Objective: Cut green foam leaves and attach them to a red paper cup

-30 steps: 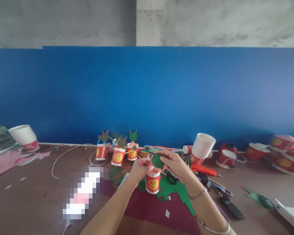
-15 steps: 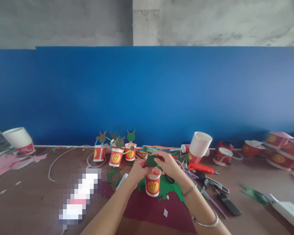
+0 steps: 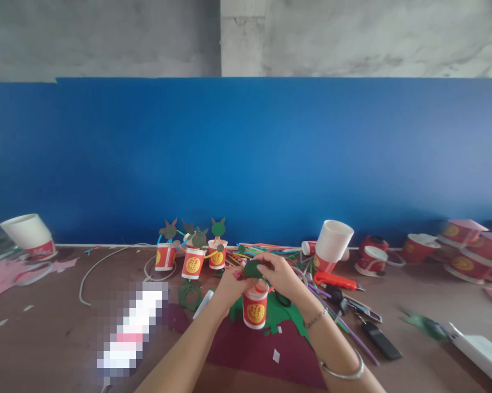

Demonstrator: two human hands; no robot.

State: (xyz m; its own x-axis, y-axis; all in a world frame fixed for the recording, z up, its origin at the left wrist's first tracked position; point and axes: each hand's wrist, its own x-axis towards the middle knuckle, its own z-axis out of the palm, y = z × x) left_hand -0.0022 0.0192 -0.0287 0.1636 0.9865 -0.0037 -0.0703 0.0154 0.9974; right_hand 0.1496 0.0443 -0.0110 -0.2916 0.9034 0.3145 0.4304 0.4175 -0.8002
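Observation:
A dark green paper disc point(image 3: 252, 269) is held just above the rim of a red paper cup point(image 3: 254, 312) with a yellow emblem. My right hand point(image 3: 279, 277) pinches the disc's right edge between thumb and fingers. At its left edge, my left hand point(image 3: 231, 287) is closed, with the thumb near the cup's rim. Something orange-pink shows in the cup's mouth, partly hidden by my fingers. Beneath the upright cup lie cut green paper point(image 3: 284, 312) and a maroon sheet point(image 3: 249, 357).
Behind my left hand stand small cups topped with green cat-like heads point(image 3: 218, 228). Stacked white cups point(image 3: 335, 243), an orange cutter point(image 3: 336, 281), keys with a black fob point(image 3: 380, 339) and purple stems lie right. A pixelated object point(image 3: 131, 330) lies left; scissors point(image 3: 426, 325) far right.
Both hands stay at the cup with the disc between them, nearly unmoved. The whole view has shifted very slightly.

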